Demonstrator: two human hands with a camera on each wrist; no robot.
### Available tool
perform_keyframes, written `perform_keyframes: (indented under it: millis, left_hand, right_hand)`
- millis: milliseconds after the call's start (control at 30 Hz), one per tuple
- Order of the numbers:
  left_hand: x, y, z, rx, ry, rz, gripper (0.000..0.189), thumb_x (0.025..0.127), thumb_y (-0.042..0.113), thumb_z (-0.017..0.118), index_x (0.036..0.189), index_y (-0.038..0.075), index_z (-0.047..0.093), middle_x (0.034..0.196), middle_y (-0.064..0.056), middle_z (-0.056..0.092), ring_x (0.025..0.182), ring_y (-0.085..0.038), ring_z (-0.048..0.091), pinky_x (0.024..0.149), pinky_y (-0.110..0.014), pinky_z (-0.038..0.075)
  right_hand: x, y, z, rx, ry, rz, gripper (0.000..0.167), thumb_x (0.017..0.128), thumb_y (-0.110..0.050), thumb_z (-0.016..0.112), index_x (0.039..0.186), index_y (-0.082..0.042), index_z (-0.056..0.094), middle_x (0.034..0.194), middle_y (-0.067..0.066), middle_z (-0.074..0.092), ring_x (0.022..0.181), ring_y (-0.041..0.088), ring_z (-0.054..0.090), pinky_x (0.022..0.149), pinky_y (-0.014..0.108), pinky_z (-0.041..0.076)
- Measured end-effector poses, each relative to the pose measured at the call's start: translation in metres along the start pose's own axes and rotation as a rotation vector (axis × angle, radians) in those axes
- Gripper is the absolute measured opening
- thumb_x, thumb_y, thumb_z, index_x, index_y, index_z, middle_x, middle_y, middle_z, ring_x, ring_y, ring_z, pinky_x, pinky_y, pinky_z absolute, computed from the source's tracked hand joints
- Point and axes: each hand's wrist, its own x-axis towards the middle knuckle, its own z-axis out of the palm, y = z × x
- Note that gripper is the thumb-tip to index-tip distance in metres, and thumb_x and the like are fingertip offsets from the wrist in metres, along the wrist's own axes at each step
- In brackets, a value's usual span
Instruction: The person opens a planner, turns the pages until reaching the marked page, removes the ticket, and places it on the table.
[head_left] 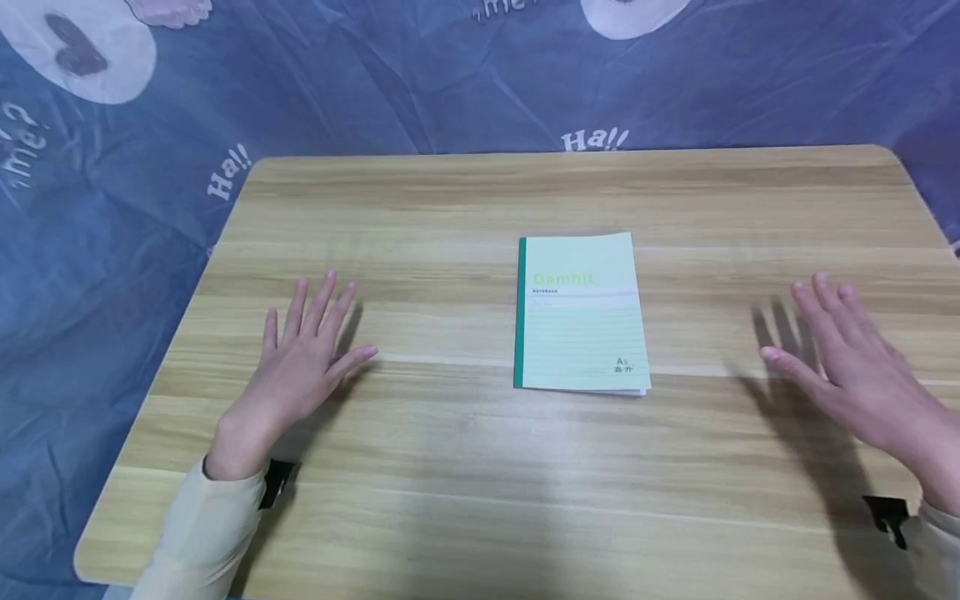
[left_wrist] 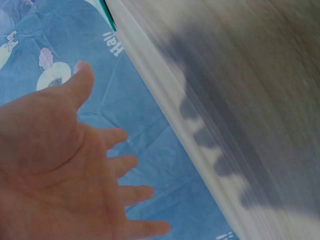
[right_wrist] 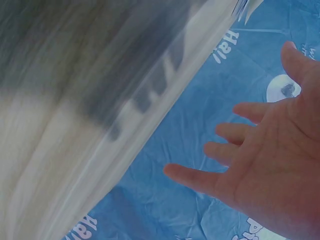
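Observation:
A pale green notebook [head_left: 581, 325] with a dark green spine lies closed on the wooden table [head_left: 450, 483], its spine toward the left. To its left, my left hand [head_left: 300, 358] hovers over the tabletop with fingers spread and nothing held. On the other side, my right hand [head_left: 862, 375] is likewise raised, fingers extended, holding nothing. Both hands are well apart from the notebook and cast shadows on the wood. The left palm [left_wrist: 55, 170] shows bare in the left wrist view, as does the right palm [right_wrist: 280, 170] in the right wrist view.
Blue cloth [head_left: 375, 75] printed with white lettering and round figures lies beyond the table's far and left edges. Black clips [head_left: 277, 483] show at the cuffs of both light sleeves [head_left: 206, 533].

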Motion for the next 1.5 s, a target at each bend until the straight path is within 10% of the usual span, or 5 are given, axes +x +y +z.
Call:
perform_keyframes:
  millis: [900, 1500]
  left_hand:
    - [0.003, 0.009, 0.001, 0.013, -0.039, 0.010, 0.082, 0.100, 0.056, 0.043, 0.159, 0.015, 0.004, 0.164, -0.007, -0.012, 0.146, -0.038, -0.015, 0.109, -0.070, -0.005]
    - [0.019, 0.087, 0.029, 0.026, -0.157, 0.355, 0.082, 0.097, 0.057, 0.049, 0.159, 0.018, 0.012, 0.164, -0.004, -0.002, 0.149, -0.029, -0.005, 0.113, -0.063, 0.002]
  right_hand:
    - [0.005, -0.005, -0.003, 0.015, 0.012, -0.032, 0.082, 0.102, -0.028, 0.054, 0.156, -0.003, -0.002, 0.160, 0.017, -0.015, 0.145, 0.035, -0.020, 0.112, 0.058, -0.014]
    - [0.097, -0.051, 0.000, 0.001, -0.149, -0.208, 0.076, 0.103, -0.038, 0.050, 0.159, -0.010, 0.008, 0.163, 0.013, -0.002, 0.148, 0.034, -0.006, 0.114, 0.063, 0.004]
